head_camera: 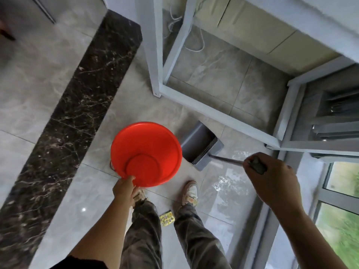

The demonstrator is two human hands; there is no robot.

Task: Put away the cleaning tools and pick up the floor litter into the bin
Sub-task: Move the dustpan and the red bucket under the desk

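1. Far L: dark marble strip (77, 105) runs diagonally across the gray tile floor (38, 84).
2. L hand (124, 188) grips the near rim of the red bucket (146, 154), thumb over the edge, fingers curled under. The bucket is just ahead of the L shoe (138, 195). Inside, only its own red bottom shows. Can't tell if it sits on the tile or hangs off it.
3. Yellow wrapper (167, 218) lies flat on the tile betw. the two legs, behind the shoes.
4. Gray dustpan (200, 144) is just R of the bucket, close to its rim, w/ comb teeth along one edge. Its inside looks plain gray. Its thin pole (227, 159) slants R to the other hand.
5. Crumpled clear film (220, 184) lies on the tile beside the R shoe (191, 191).
6. R hand (272, 179) is a fist wrapped round the dark top end of the dustpan pole.
7. Behind the dustpan: white metal frame (161, 55), w/ a white cord (194, 45) on the floor inside it.
8. Far R: window (342, 191), blurred green outside.
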